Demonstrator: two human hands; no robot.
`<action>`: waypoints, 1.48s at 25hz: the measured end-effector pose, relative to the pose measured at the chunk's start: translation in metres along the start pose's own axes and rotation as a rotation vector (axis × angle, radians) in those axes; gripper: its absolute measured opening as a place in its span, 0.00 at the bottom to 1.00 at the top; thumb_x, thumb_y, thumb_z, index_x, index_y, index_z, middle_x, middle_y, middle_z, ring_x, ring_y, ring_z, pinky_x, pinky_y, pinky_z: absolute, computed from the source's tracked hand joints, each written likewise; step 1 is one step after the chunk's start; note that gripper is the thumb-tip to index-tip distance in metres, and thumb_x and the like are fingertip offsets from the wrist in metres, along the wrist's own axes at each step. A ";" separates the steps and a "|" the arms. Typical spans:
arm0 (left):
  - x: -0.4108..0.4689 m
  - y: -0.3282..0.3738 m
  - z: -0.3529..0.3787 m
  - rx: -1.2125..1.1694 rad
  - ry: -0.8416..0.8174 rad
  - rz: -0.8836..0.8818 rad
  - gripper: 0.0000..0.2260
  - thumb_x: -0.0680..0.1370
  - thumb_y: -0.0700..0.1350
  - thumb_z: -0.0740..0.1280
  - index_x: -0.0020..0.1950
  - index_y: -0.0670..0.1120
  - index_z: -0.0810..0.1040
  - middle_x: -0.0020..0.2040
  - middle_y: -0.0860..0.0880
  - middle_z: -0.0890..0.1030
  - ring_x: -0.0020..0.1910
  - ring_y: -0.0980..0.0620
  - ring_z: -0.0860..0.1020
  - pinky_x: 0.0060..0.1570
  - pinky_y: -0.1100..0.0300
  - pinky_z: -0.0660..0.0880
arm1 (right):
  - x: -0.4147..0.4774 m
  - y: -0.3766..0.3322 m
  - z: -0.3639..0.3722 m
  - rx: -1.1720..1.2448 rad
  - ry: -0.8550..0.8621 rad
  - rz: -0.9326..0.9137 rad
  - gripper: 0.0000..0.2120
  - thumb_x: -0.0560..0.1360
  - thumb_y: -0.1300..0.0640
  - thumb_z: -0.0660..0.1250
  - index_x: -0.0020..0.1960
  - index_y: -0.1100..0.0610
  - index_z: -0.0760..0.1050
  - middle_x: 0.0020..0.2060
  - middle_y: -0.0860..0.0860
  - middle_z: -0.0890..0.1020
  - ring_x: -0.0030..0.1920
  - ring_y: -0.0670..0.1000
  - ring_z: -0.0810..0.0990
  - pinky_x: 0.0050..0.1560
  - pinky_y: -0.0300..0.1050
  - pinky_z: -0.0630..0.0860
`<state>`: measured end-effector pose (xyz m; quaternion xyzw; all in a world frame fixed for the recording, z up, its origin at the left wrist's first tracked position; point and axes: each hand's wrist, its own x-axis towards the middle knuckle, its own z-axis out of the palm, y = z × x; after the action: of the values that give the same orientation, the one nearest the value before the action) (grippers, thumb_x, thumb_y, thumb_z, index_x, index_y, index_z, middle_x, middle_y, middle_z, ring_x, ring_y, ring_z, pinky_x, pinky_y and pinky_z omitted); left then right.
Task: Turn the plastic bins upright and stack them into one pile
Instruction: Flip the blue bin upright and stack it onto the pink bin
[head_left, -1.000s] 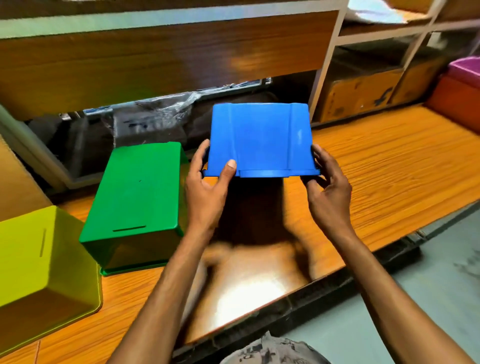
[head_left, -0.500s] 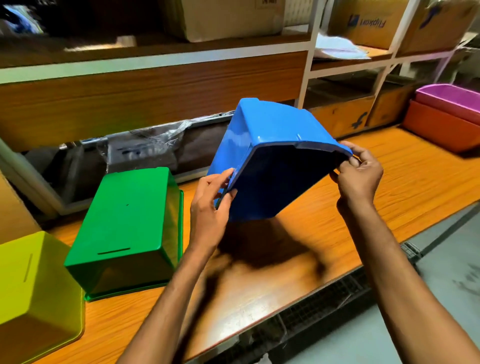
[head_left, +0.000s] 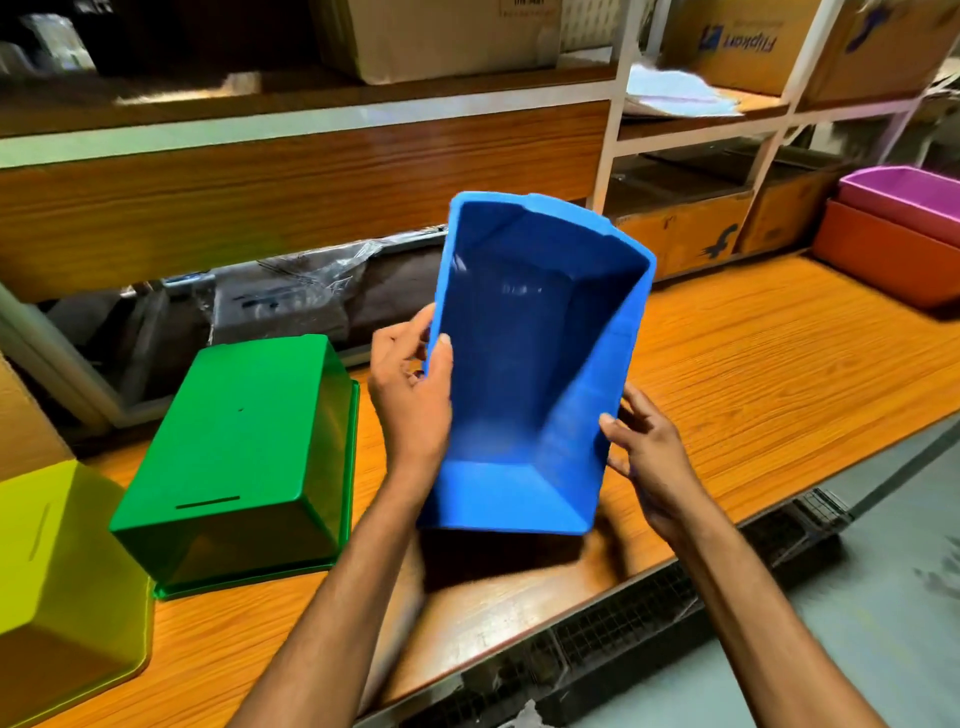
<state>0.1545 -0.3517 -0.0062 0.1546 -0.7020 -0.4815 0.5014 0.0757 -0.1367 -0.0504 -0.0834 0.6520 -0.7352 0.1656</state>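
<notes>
A blue plastic bin (head_left: 524, 364) hangs in the air over the wooden table (head_left: 753, 374), tilted so its open mouth faces me. My left hand (head_left: 413, 389) grips its left rim, thumb inside. My right hand (head_left: 644, 452) holds the right wall near the lower corner, fingers behind it. A green bin (head_left: 234, 457) lies upside down on the table to the left. A yellow-green bin (head_left: 57, 566) lies upside down at the far left edge. At the far right a purple bin (head_left: 904, 200) sits upright inside an orange bin (head_left: 883, 254).
Wooden shelving with cardboard boxes (head_left: 737, 41) rises behind the table. Plastic-wrapped dark items (head_left: 291, 296) fill the recess under the lower shelf. The table's front edge (head_left: 571, 618) runs diagonally below my arms, with grey floor (head_left: 857, 623) beyond.
The blue bin has been rotated from bottom-up to mouth facing me. My right hand has slid from the rim corner down to the bin's right wall.
</notes>
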 end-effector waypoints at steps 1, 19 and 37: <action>0.006 -0.011 -0.003 -0.007 0.015 -0.065 0.16 0.79 0.32 0.68 0.65 0.41 0.82 0.54 0.44 0.78 0.48 0.69 0.77 0.51 0.75 0.70 | -0.005 0.001 0.000 -0.009 -0.039 -0.036 0.25 0.81 0.72 0.60 0.71 0.50 0.75 0.58 0.43 0.84 0.54 0.40 0.82 0.57 0.47 0.77; 0.014 -0.064 -0.028 -0.179 -0.437 -0.739 0.15 0.84 0.40 0.65 0.69 0.51 0.79 0.52 0.54 0.85 0.48 0.58 0.81 0.51 0.57 0.76 | 0.018 -0.070 0.000 -0.030 -0.086 -0.045 0.26 0.74 0.74 0.69 0.67 0.54 0.79 0.51 0.51 0.77 0.45 0.46 0.78 0.44 0.37 0.76; 0.024 -0.031 0.011 -0.176 -0.633 -1.015 0.17 0.76 0.46 0.73 0.65 0.49 0.82 0.64 0.49 0.82 0.64 0.49 0.80 0.67 0.52 0.76 | 0.058 -0.055 -0.082 0.251 -0.125 0.496 0.19 0.76 0.65 0.64 0.66 0.57 0.77 0.53 0.56 0.83 0.43 0.51 0.85 0.45 0.45 0.83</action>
<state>0.1263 -0.3780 -0.0193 0.2774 -0.6130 -0.7396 -0.0134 -0.0139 -0.0757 -0.0124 0.0546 0.5450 -0.7404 0.3896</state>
